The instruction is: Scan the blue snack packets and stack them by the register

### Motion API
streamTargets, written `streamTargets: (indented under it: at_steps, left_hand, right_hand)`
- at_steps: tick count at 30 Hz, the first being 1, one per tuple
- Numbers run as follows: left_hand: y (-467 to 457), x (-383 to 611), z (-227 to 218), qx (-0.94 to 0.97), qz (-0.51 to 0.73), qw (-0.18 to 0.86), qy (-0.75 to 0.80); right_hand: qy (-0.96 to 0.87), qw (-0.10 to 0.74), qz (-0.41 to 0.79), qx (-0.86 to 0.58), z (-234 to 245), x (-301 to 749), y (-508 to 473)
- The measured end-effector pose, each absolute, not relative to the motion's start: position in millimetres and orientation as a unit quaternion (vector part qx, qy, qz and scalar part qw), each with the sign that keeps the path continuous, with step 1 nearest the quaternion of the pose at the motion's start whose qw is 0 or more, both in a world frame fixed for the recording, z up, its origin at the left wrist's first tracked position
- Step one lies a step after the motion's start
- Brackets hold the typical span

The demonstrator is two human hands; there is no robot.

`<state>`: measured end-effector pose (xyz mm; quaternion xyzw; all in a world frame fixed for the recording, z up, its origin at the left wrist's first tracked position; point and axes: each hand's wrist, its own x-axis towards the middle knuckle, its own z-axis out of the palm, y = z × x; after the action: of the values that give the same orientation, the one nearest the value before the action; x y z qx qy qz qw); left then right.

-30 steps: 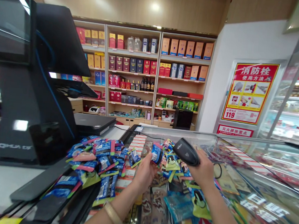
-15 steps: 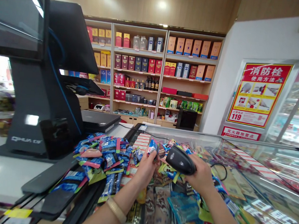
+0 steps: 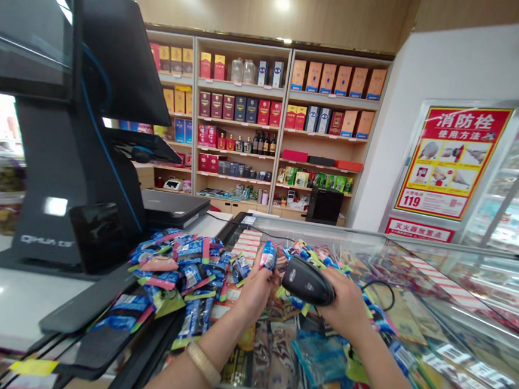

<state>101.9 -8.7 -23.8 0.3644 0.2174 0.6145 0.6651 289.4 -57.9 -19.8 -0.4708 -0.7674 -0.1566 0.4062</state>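
Note:
Pinched in my left hand (image 3: 255,293) is a small blue-and-white snack packet (image 3: 268,256), held upright over the glass counter. My right hand (image 3: 347,303) wraps round a black barcode scanner (image 3: 309,281), its head turned left toward the packet, a short gap away. To the left of my left hand lies a heap of blue packets (image 3: 191,258) with pink and green edges. More colourful packets (image 3: 302,249) lie behind the scanner, partly hidden by it and my right hand. The print on the held packet is too blurred to read.
A black point-of-sale terminal (image 3: 76,174) stands on the white counter at the left. Under the display case's glass (image 3: 414,278) are flat bagged goods. A black cable (image 3: 388,296) loops beside my right wrist. Shelves of boxes (image 3: 239,109) line the back wall.
The scanner and my right hand have shifted slightly left, closer to the packet. My left hand has raised the packet a little and turned it slightly.

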Motion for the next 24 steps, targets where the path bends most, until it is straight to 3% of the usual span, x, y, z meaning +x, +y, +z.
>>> streamTargets:
  at_steps: [9,19,24]
  left_hand:
    - [-4.1,101.4,-29.2,0.346,0.615,0.675,0.215]
    - [26.0,65.1,-3.0,0.057,0.686,0.688,0.231]
    - [31.5,52.0,-4.1,0.007,0.671,0.698,0.249]
  right_hand:
    - [-0.761,0.416,-0.156,-0.472,-20.7,290.0,-58.0]
    - [-0.717,0.459,-0.236,-0.468,-24.9,308.8,-51.1]
    - [-0.696,0.468,-0.249,-0.485,-31.0,319.1,-45.7]
